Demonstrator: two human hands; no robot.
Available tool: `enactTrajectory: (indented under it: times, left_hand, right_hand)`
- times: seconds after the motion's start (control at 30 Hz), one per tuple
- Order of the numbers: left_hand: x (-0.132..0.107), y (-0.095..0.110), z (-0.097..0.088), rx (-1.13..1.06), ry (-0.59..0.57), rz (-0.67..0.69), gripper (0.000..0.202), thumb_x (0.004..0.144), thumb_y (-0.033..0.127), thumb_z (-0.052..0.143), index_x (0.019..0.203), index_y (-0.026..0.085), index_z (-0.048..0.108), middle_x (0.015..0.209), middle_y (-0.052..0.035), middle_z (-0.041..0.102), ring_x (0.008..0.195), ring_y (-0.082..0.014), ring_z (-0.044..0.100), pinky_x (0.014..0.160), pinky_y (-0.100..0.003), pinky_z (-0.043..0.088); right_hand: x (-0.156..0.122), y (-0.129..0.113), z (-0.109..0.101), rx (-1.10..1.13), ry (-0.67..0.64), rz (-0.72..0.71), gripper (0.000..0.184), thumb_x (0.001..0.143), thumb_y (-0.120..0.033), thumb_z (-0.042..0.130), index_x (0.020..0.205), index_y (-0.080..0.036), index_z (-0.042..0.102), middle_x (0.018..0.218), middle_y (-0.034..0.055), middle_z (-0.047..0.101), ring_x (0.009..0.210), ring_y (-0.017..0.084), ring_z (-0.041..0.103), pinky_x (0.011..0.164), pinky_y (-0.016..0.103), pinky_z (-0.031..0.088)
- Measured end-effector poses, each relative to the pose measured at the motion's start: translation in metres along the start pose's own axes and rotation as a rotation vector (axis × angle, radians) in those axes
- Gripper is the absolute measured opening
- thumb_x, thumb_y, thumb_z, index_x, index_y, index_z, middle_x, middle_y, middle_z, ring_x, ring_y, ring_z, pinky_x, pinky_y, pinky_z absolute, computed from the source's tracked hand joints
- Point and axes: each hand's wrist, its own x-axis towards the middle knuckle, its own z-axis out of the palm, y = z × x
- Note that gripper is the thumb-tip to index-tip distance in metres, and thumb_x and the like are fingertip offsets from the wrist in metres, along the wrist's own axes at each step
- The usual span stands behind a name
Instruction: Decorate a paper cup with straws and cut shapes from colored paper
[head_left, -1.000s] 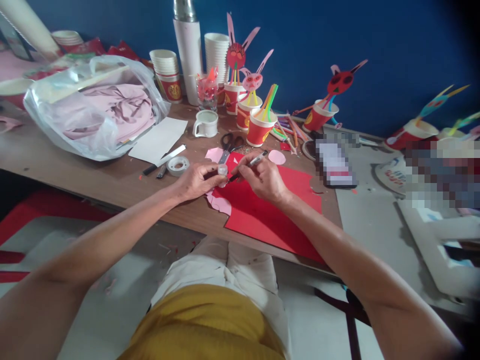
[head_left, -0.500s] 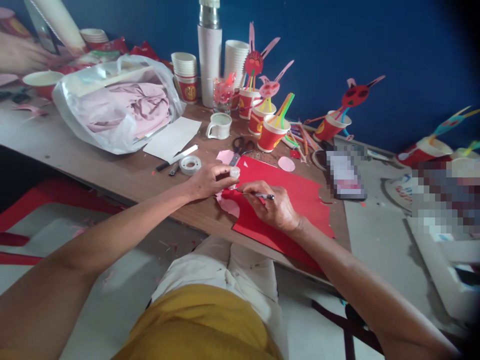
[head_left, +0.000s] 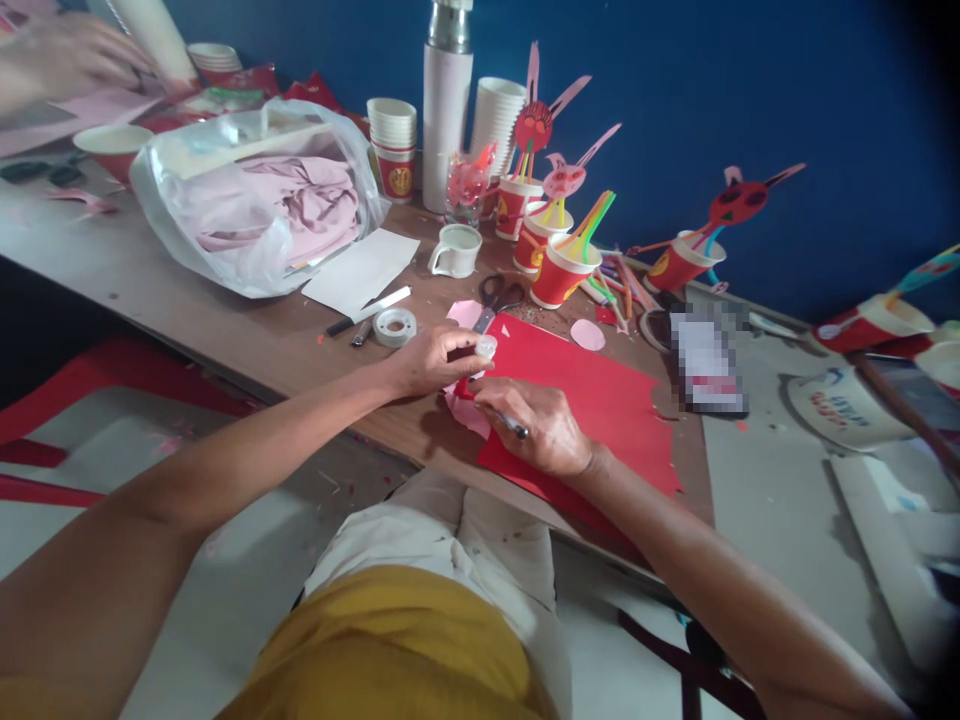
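Observation:
My left hand (head_left: 433, 362) is closed, thumb and fingers pinching a small clear round piece (head_left: 486, 346), perhaps a cap, over the edge of the red paper sheet (head_left: 607, 420). In my right hand (head_left: 546, 428) is a pen (head_left: 514, 426), its tip hidden behind the fingers. Pink paper (head_left: 469, 412) lies partly under both hands. Just beyond them rest black-handled scissors (head_left: 501, 294), with a cut pink paper circle (head_left: 587, 334) to the right. Left of my left hand is a white roll of tape (head_left: 394, 327).
A plastic bag (head_left: 255, 200) of pink material fills the left. Behind stand a white mug (head_left: 456, 251), a flask (head_left: 447, 120), paper cups with straws (head_left: 564, 270) and paper-faced figures. A phone (head_left: 709, 362) lies right. A co-worker's hand (head_left: 82, 55) works at far left.
The pen has swung from nearly level to a steeper slant, its rear end lower. My left hand keeps its pinch. The view has shifted slightly, and pink paper now shows under the co-worker's hand.

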Motion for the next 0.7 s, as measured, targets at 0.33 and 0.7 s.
enactTrajectory:
  times: [0.33,0.7]
  left_hand:
    - [0.0,-0.002,-0.001,-0.007,-0.019,-0.02,0.028,0.079,0.038,0.054,0.08,0.013,0.066,0.069,-0.0024,0.063,0.067,-0.0139,0.055,0.064,-0.024,0.042]
    - [0.0,-0.002,0.001,-0.012,0.009,-0.015,0.027,0.079,0.036,0.056,0.084,0.013,0.067,0.074,-0.0047,0.067,0.071,-0.0152,0.059,0.066,-0.024,0.045]
  right_hand:
    - [0.006,-0.004,0.004,-0.035,-0.042,-0.03,0.018,0.088,-0.014,0.044,0.104,-0.021,0.05,0.094,0.005,0.066,0.077,0.016,0.061,0.062,0.025,0.045]
    - [-0.006,-0.002,-0.009,0.103,0.012,0.046,0.017,0.085,-0.012,0.047,0.098,-0.023,0.05,0.099,0.0051,0.067,0.085,0.015,0.064,0.068,0.025,0.048]
